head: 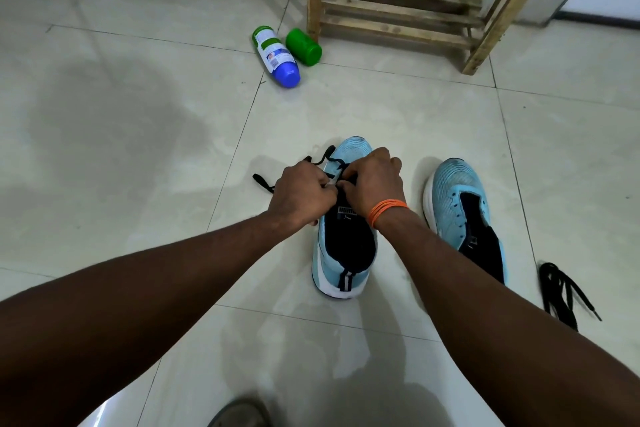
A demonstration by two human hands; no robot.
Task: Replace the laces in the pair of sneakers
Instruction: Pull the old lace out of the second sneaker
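Two light blue sneakers with black tongues stand on the tiled floor. The left sneaker points away from me and has a black lace partly threaded near its toe, with loose ends trailing to the left. My left hand and my right hand are both pinched on that lace over the eyelets, fingertips almost touching. The right sneaker stands apart to the right with bare eyelets. A second black lace lies bunched on the floor right of it.
A white bottle with a blue cap and a green container lie on the floor ahead. A wooden stool frame stands at the back right against the wall. A sandal tip shows at the bottom edge.
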